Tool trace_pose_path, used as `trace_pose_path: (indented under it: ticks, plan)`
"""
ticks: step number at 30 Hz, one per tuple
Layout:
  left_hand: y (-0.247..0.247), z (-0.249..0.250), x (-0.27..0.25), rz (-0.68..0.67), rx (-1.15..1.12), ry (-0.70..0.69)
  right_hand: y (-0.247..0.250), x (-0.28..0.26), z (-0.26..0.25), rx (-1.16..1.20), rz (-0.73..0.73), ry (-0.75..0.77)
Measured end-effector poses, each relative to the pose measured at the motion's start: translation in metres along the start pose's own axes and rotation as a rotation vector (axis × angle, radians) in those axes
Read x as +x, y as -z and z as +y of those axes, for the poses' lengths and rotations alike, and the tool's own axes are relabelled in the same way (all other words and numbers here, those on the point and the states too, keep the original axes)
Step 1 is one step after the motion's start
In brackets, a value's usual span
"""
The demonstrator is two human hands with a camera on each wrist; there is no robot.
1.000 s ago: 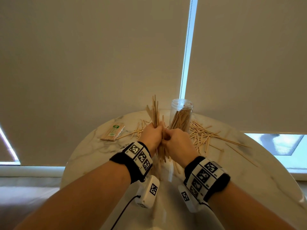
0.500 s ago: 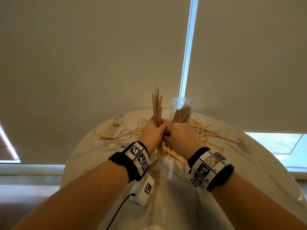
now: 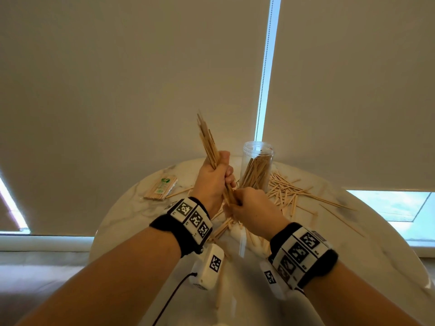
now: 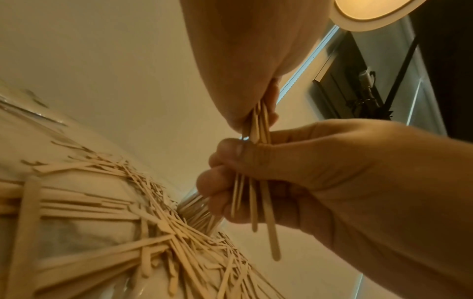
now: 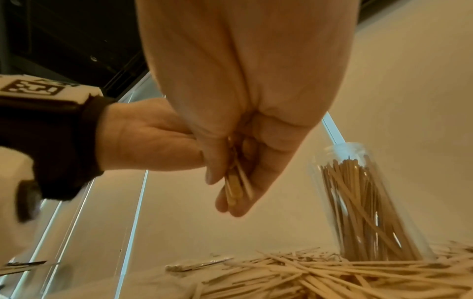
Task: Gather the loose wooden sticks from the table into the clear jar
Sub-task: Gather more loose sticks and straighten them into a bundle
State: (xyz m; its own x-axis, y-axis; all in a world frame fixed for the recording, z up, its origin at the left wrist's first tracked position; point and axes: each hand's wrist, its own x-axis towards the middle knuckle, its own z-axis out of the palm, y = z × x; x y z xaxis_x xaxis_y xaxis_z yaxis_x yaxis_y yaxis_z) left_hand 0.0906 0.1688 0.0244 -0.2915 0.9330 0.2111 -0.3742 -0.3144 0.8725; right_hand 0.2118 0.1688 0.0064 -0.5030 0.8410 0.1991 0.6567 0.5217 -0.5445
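1. Two hands grip one bundle of sticks (image 3: 208,142): left hand (image 3: 213,182) curled round its middle, right hand (image 3: 253,209) pinching its lower end.
2. Clear jar (image 3: 256,168) stands upright on counter (image 3: 131,208), part-filled.
3. Loose sticks (image 3: 289,196) lie scattered beside jar.

A home-like room: round marble table (image 3: 131,208), roller blinds (image 3: 117,78) over windows, ceiling lamp (image 4: 371,12).
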Motion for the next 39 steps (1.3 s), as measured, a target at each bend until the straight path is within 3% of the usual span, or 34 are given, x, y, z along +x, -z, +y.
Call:
trace_pose_path:
  ticks: [2, 6, 8, 10, 14, 17, 18, 21, 22, 26, 29, 32, 34, 36, 39]
  plan:
    - [0.002, -0.003, 0.002, -0.018, 0.035, 0.015, 0.000, -0.002, 0.000, 0.019, 0.030, 0.009]
    - [0.012, -0.004, 0.007, 0.023, 0.213, 0.007, 0.009, -0.004, 0.001, 0.077, -0.190, -0.047]
    - [0.018, -0.005, 0.013, 0.023, 0.343, 0.014, 0.025, -0.002, 0.002, 0.068, -0.196, -0.052]
    - [0.022, -0.003, 0.017, -0.021, 0.420, 0.049, 0.045, 0.002, 0.001, 0.066, -0.056, -0.025]
    - [0.016, 0.000, 0.021, -0.197, 0.578, 0.076, 0.084, 0.021, -0.009, 0.338, 0.369, 0.017]
    - [0.004, -0.004, 0.020, -0.324, 0.857, -0.002, 0.107, 0.039, -0.019, 0.382, 0.508, 0.088]
    - [-0.001, -0.005, 0.020, -0.348, 0.919, -0.035, 0.109, 0.046, -0.021, 0.349, 0.479, 0.088]
    - [-0.012, -0.006, 0.025, -0.343, 0.989, -0.095, 0.098, 0.061, -0.019, 0.030, 0.178, 0.057]
    - [-0.012, -0.008, 0.027, -0.321, 1.005, -0.111, 0.093, 0.064, -0.017, -0.035, 0.141, 0.054]
    - [-0.008, -0.017, 0.040, -0.314, 1.042, -0.132, 0.080, 0.068, -0.007, 0.110, 0.258, 0.060]
    - [-0.019, -0.019, 0.044, -0.285, 1.128, -0.144, 0.066, 0.074, -0.008, 0.036, 0.167, 0.065]
    - [-0.012, -0.016, 0.056, -0.254, 0.760, -0.142, 0.070, 0.070, -0.006, 0.359, 0.235, 0.081]
    - [-0.001, -0.010, 0.066, -0.076, 0.516, -0.175, 0.078, 0.063, 0.003, 0.437, 0.270, 0.057]
    - [0.004, -0.005, 0.077, 0.036, 0.217, -0.177, 0.077, 0.059, 0.017, 0.355, 0.171, -0.012]
    - [0.004, 0.004, 0.085, 0.147, -0.223, -0.170, 0.058, 0.056, 0.033, 0.221, -0.111, -0.093]
